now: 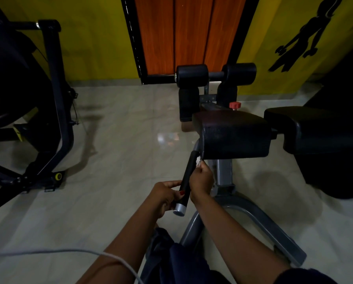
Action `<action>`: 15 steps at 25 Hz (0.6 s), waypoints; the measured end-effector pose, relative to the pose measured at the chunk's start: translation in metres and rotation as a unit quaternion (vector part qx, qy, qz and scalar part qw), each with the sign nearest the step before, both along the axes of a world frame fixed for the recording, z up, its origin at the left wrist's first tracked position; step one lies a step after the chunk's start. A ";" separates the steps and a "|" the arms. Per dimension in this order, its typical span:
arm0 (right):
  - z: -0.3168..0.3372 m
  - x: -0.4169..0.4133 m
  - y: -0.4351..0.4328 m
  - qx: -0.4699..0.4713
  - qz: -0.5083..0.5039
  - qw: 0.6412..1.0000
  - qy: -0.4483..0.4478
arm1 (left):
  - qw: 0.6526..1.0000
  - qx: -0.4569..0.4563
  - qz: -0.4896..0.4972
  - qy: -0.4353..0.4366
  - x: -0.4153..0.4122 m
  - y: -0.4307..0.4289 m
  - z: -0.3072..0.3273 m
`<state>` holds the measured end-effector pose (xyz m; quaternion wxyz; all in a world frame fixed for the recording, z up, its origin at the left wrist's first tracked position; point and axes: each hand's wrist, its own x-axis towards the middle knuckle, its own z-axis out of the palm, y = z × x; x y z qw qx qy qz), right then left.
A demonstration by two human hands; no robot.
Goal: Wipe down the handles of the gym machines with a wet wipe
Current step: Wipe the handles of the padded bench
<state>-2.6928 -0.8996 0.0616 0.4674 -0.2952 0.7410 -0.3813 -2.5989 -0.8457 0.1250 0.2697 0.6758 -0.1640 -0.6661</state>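
The wet wipe (198, 160), bunched small where the black handle (187, 175) meets the seat pad (233, 134), could snag there or miss the grip's far side. The right hand (201, 181) pinches the wipe at its 12 o'clock. The left hand (165, 196) grips the handle at 6 o'clock, near the silver end cap (179, 209).

You will find no word, number or brand here that you can read. The nearest thing to a sign is the black silhouette decal (313, 30) on the yellow wall (89, 48) at your upper right (a standing figure, with no lettering on or beside it). On the dark machine (52, 78) to your left, a yellow sticker (18, 132) low on the frame carries black marks, too small and dim for you to make out
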 end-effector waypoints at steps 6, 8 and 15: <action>-0.008 -0.007 -0.008 0.035 0.077 0.996 0.015 | 1.000 0.001 -0.004 0.003 0.001 0.001 -0.004; -0.006 -0.012 0.020 -0.037 0.126 0.990 0.056 | 1.000 0.004 -0.008 0.011 0.003 -0.001 -0.004; 0.007 -0.016 0.018 -0.152 0.357 0.865 0.318 | 0.999 0.015 0.000 0.044 0.007 -0.002 -0.011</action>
